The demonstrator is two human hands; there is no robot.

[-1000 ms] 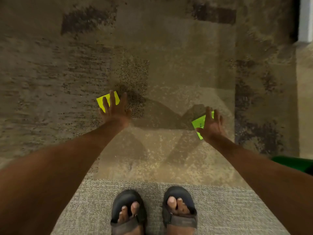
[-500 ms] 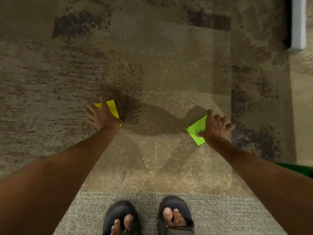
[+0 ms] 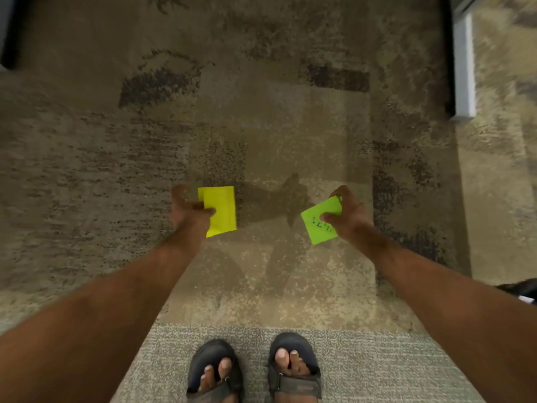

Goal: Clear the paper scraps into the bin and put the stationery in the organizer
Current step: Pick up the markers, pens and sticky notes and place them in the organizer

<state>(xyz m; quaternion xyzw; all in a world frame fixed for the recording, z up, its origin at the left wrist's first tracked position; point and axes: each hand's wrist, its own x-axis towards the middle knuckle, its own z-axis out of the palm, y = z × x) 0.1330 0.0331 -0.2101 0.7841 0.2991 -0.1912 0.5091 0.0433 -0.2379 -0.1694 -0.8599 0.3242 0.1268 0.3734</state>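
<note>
Over a patterned brown carpet, my left hand (image 3: 189, 212) pinches a yellow paper scrap (image 3: 222, 209) by its left edge, thumb on top. My right hand (image 3: 347, 216) grips a green paper scrap (image 3: 315, 222) with blue writing on it, held by its right side. Both scraps are lifted slightly off the floor, a short gap apart. No bin or organizer shows in the head view.
My two feet in dark sandals (image 3: 215, 370) stand on a grey mat (image 3: 377, 370) at the bottom. A white vertical post or furniture leg (image 3: 463, 68) rises at the upper right. A dark object (image 3: 523, 287) pokes in at the right edge.
Both hands were pressed flat on the scraps lying on the carpet; now each has closed on its scrap and lifted it. The view has pulled back.
</note>
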